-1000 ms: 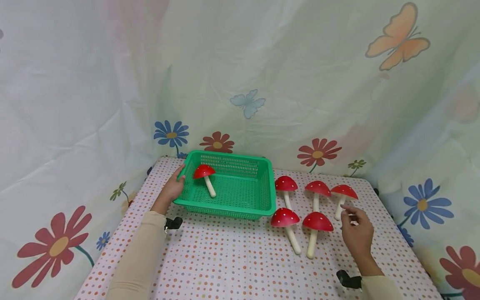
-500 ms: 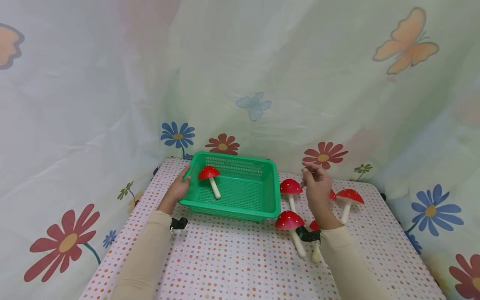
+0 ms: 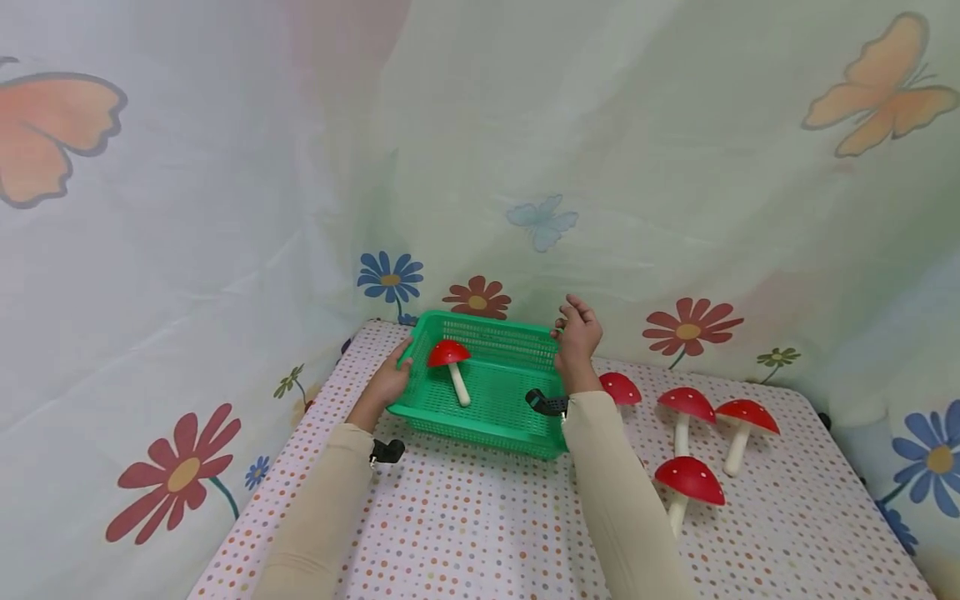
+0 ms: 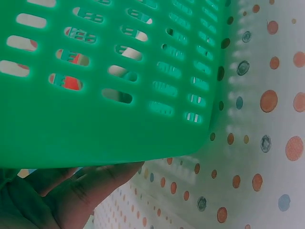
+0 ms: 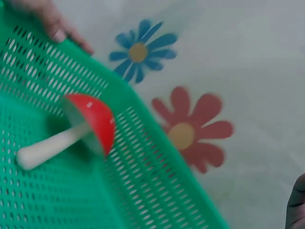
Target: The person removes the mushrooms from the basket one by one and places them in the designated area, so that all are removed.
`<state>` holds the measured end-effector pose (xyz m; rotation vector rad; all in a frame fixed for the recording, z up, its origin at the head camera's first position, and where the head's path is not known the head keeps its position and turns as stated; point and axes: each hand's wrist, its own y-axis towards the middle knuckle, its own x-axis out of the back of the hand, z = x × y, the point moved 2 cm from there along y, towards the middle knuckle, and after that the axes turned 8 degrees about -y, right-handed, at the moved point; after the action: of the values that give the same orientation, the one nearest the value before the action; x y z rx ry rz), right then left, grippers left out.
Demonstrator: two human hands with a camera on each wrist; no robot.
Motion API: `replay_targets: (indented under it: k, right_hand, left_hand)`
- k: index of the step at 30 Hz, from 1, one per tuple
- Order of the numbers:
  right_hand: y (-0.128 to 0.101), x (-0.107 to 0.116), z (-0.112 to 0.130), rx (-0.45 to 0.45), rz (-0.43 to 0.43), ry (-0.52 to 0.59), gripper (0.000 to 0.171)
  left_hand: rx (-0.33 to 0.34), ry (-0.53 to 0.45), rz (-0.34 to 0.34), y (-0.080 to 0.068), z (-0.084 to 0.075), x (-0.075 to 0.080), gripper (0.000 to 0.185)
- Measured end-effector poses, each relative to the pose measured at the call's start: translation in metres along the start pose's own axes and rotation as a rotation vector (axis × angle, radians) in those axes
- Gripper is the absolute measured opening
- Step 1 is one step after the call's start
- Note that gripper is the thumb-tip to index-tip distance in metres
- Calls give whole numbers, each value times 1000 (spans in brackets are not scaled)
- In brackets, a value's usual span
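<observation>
My left hand (image 3: 388,382) grips the left rim of a green plastic basket (image 3: 480,425). In the left wrist view, its fingers lie along the outside, under the basket rim (image 4: 109,143). A toy mushroom (image 3: 459,385) with a white-dotted red cap and pale stem lies inside, near the left end. My right hand (image 3: 579,337) is raised at the basket's right back corner, fingers loosely bent and holding nothing. It overlaps the right rim in the head view. Only a sliver of this hand (image 5: 296,205) shows at the edge of the right wrist view.
Several more red-capped mushrooms lie on the dotted tablecloth (image 3: 480,533) to the right, including a front one (image 3: 690,481) and a far-right one (image 3: 746,417). My right forearm hides part of that group. A printed cloth backdrop (image 3: 450,167) rises behind the table.
My right hand has moved left, from beside the rightmost mushrooms to the basket's right end. The head view has turned left. My left hand stays on the basket.
</observation>
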<state>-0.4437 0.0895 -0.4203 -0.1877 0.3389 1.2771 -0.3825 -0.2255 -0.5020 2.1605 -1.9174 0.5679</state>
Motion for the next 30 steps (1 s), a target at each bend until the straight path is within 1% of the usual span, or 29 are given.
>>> replay_targets:
  k: [2,5,8,11,14,17,22,26,30]
  right_hand:
    - [6,-3,-9,-18,8,-62,16]
    - [15,0,-22,19,23,-191,22]
    - [25,6,-27,89,52,-346,31]
    - [31,9,-29,179,95,-514,31]
    - [35,8,-33,252,127,-639,29]
    - [35,-1,-42,302,161,-689,28]
    - [26,-25,-60,369,234,-768,26]
    - [17,-41,-78,370,327,-864,24]
    - [8,-48,-97,340,461,-992,26]
  left_hand:
    - [-6,-8,-7,1,1,-4,51]
    - [-11,-10,-9,4,1,-10,51]
    - [-19,-12,-14,6,0,-16,51]
    - [-28,-13,-16,7,-2,-18,50]
    - [-34,-3,-9,7,-3,-16,51]
    - [-35,13,-11,6,-2,-11,51]
    - [-25,12,-26,3,1,0,51]
    - [-11,5,-26,4,4,2,50]
    - [-1,-16,-18,5,5,-2,51]
